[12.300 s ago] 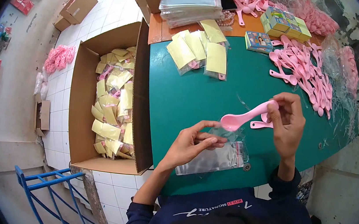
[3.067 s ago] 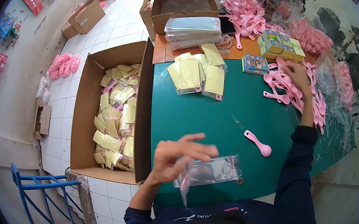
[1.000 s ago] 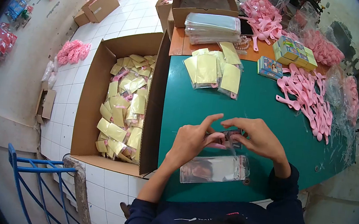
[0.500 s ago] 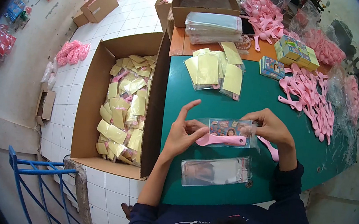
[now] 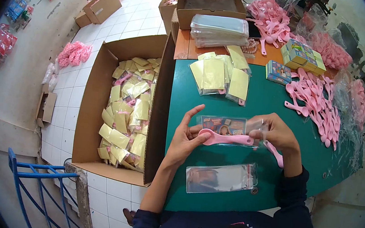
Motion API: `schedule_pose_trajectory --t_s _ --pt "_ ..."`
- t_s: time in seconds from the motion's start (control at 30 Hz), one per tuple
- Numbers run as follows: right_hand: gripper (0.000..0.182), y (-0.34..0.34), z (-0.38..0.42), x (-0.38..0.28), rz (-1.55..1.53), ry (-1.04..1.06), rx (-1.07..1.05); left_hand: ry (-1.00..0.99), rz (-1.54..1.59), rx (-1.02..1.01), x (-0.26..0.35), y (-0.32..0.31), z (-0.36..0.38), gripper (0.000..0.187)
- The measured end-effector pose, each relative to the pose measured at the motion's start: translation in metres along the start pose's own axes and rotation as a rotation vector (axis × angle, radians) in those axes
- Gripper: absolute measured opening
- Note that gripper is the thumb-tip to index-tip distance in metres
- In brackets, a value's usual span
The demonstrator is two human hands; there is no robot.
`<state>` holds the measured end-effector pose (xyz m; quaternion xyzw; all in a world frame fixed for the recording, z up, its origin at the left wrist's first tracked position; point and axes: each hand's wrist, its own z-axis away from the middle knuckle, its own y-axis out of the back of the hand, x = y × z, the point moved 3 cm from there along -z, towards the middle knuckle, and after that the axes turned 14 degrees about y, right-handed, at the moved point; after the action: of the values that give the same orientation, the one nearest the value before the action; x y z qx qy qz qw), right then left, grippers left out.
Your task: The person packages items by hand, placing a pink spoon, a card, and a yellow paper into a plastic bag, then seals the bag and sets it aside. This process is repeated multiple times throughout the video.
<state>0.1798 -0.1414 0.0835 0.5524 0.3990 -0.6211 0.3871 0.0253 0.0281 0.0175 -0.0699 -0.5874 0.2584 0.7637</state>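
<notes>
My left hand [image 5: 185, 137] is closed on the left end of a clear plastic bag and a pink spoon [image 5: 229, 139], its thumb on the spoon's bowl and its index finger raised. A printed card [image 5: 223, 126] with a picture on it lies flat inside or against the bag, behind the spoon. My right hand [image 5: 276, 132] pinches the bag's right end, near the tip of the spoon's handle. Partly under that hand, another pink spoon [image 5: 274, 154] rests on the green table. Closer to me lies a stack of clear bags [image 5: 220, 178].
A large carton [image 5: 158, 111] full of packed bags stands left of the table [image 5: 184, 100]. Packed bags with yellow backs [image 5: 214, 75] lie at the back. Loose pink spoons [image 5: 317, 100] and stacked card packs [image 5: 279, 73] are at the right. A blue metal frame [image 5: 45, 172] stands lower left.
The printed card has shifted left, toward my left hand. My right hand has moved slightly and still pinches the bag's right end. The camera view has shifted a little.
</notes>
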Motion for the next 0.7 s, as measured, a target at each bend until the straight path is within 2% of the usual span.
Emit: schedule_pose_trajectory --t_s 0.1,0.17,0.2,0.23,0.3,0.33,0.43,0.6,0.7 --pt "0.023 0.005 0.003 0.008 0.204 0.087 -0.015 0.035 0.109 -0.074 0.001 -0.009 0.002 0.071" --pt "0.024 0.003 0.01 -0.003 0.483 0.199 0.102 -0.196 -0.261 0.225 -0.003 -0.005 -0.001 0.068" --pt "0.024 0.0 0.015 -0.008 0.624 0.251 0.159 -0.188 -0.317 0.26 -0.007 -0.007 0.001 0.066" --pt "0.025 -0.008 0.018 -0.01 0.636 0.281 0.176 -0.18 -0.374 0.295 -0.011 -0.009 0.003 0.064" --pt "0.027 -0.025 0.025 -0.009 0.655 0.344 0.214 0.073 -0.237 0.133 -0.012 -0.022 0.02 0.059" --pt "0.034 -0.032 0.029 -0.002 0.703 0.308 0.088 0.225 -0.213 -0.012 -0.019 -0.029 0.029 0.056" --pt "0.041 -0.052 0.04 0.013 0.782 0.341 -0.082 0.388 -0.072 -0.104 -0.046 -0.031 0.044 0.057" --pt "0.025 -0.076 0.044 0.035 0.82 0.306 -0.129 0.345 -0.179 -0.076 -0.044 -0.026 0.046 0.057" --pt "0.021 -0.081 0.042 0.047 0.882 0.356 -0.109 0.254 -0.329 -0.025 -0.048 -0.026 0.045 0.054"
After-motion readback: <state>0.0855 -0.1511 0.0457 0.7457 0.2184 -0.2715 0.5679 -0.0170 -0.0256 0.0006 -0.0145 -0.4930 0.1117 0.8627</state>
